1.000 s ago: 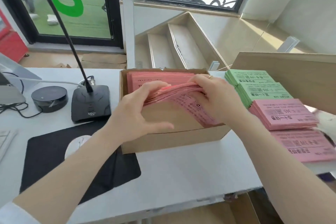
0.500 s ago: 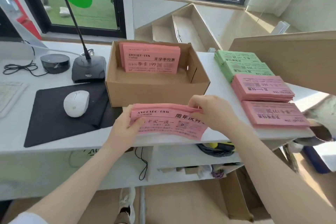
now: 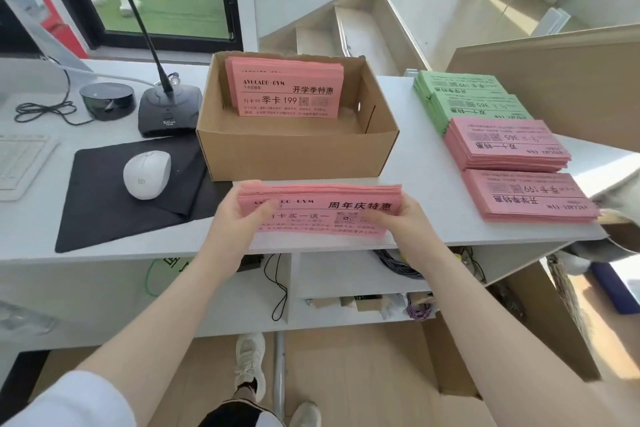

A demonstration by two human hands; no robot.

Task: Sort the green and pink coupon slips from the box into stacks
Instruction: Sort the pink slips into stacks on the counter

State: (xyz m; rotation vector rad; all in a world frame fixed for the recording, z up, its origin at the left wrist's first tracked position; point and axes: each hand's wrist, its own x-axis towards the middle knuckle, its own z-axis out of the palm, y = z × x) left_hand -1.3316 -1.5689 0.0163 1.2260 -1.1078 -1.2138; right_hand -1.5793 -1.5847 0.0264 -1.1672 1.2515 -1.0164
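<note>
A thick bundle of pink coupon slips (image 3: 322, 208) stands on its long edge at the desk's front edge, just in front of the cardboard box (image 3: 298, 152). My left hand (image 3: 239, 215) grips its left end and my right hand (image 3: 398, 218) grips its right end. Inside the box, another pink stack (image 3: 284, 90) leans against the back wall. To the right of the box lie two green stacks (image 3: 460, 94) and two pink stacks (image 3: 505, 146), (image 3: 530, 198), in a row from far to near.
A white mouse (image 3: 147, 174) sits on a black mat (image 3: 114, 191) left of the box. A desk microphone base (image 3: 169, 111) and a round black device (image 3: 106, 100) stand behind them. A keyboard edge (image 3: 17, 163) is at far left; a cardboard panel (image 3: 554, 80) rises at right.
I lifted the pink bundle out of the box and brought it down to the desk's front edge. Both hands now hold it at its ends, squared up.
</note>
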